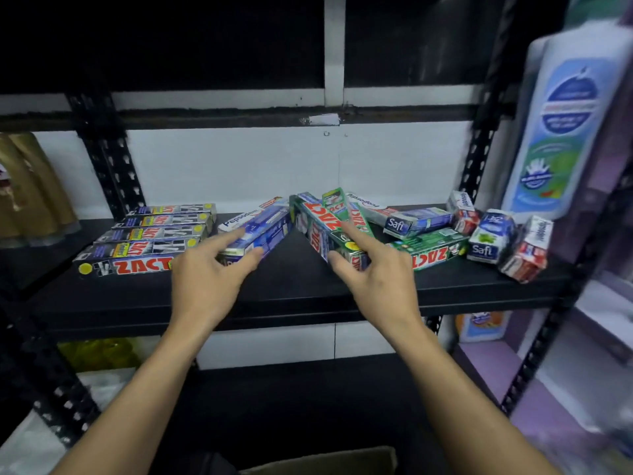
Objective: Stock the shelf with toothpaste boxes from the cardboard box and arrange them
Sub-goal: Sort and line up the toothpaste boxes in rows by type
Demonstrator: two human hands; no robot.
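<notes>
Head view: cardboard box (325, 461) cut off below; bottle (565, 125) blurred.

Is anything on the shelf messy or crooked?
Yes. The dark Zact cardboard boxes at left lie in a tidy row, but the green, blue and white toothpaste boxes on the right of the black metal shelf lie jumbled at mixed angles, some overlapping.

Black-and-navy Zact cartons (150, 234) with red lettering and yellow dots on a black shelf (294, 286); also a blue-and-white carton (263, 231), green Zact cartons (435, 246) lettered in red, blue-and-white Safi boxes (416, 221), a white bottle (568, 125) labelled blue and green, and gold pouches (27, 186)
</notes>
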